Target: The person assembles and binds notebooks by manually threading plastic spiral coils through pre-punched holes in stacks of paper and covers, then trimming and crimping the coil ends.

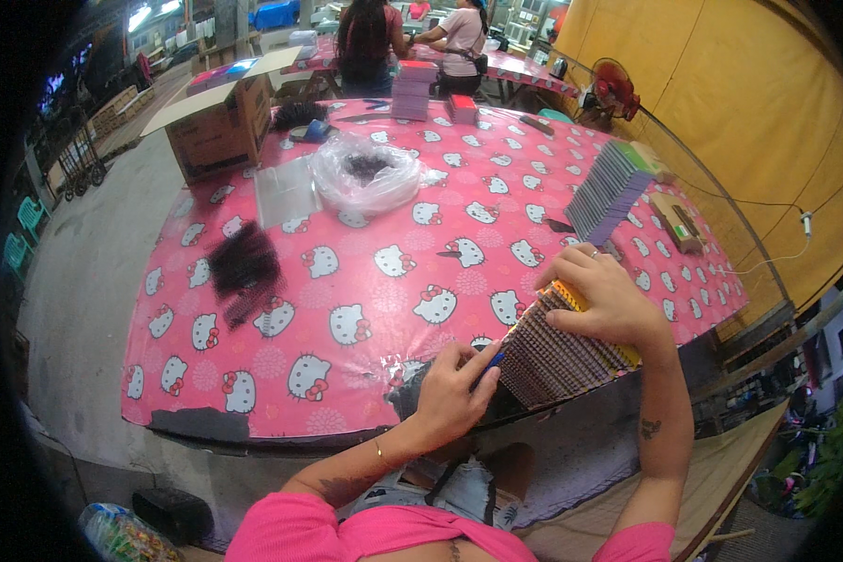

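A stack of spiral-bound notebooks [571, 348] with yellow-edged covers stands at the table's near right edge, its coil spines turned toward me. Over its top curls my right hand [601, 298], gripping it with the thumb on the spine side. My left hand [454, 386] is closed at the stack's left side around a small blue-handled tool [497, 358]; the tool's exact kind is hidden by my fingers. Loose black binding coils [244, 270] lie in a heap to the left. More dark coils sit in a clear plastic bag [367, 178] farther back.
Beyond my right hand are another notebook stack [607, 195] and a small cardboard box [676, 225]. A large carton [217, 131] stands at the far left of the pink table [375, 309]. Two people work at the back, and a red fan [614, 89] is at the far right.
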Tool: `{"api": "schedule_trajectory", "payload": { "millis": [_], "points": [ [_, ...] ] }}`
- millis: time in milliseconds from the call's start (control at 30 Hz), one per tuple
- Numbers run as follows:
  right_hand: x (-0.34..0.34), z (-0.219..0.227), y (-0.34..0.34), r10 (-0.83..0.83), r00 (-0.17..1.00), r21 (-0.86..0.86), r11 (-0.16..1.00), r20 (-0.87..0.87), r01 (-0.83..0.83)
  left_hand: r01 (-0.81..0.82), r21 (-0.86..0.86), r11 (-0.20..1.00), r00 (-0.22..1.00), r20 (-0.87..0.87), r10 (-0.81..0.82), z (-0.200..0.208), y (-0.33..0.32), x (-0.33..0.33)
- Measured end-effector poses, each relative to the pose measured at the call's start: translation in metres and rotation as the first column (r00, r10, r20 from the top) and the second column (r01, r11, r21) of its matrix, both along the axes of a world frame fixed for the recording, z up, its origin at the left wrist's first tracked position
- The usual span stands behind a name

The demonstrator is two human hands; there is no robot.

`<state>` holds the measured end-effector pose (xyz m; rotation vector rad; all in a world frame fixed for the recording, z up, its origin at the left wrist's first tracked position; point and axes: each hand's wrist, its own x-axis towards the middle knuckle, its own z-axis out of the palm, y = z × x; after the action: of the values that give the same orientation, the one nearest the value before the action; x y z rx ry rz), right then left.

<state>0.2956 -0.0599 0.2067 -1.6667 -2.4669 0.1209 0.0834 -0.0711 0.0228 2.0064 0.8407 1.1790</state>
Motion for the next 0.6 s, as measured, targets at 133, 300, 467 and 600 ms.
{"api": "schedule_trajectory", "payload": {
  "millis": [133,300,467,600],
  "points": [
    [-0.001,-0.001,0.001,-0.001,1.0,-0.009,1.0,-0.012,0.001,0.521,-0.716,0.465,0.825,0.562,-0.059,-0.013,0.004,-0.004],
    [0.0,-0.001,0.0,0.003,1.0,-0.003,1.0,-0.007,-0.003,0.359,-0.653,0.667,0.92,0.368,-0.134,-0.014,0.006,-0.003],
    [0.0,-0.001,0.001,-0.002,1.0,-0.007,1.0,-0.011,0.002,-0.024,0.196,0.98,0.98,-0.191,0.062,-0.009,0.002,-0.006],
    [-0.001,0.0,0.001,0.004,1.0,-0.016,1.0,-0.018,-0.005,0.501,-0.692,0.519,0.856,0.486,-0.177,-0.027,0.005,-0.01]
  ]
}}
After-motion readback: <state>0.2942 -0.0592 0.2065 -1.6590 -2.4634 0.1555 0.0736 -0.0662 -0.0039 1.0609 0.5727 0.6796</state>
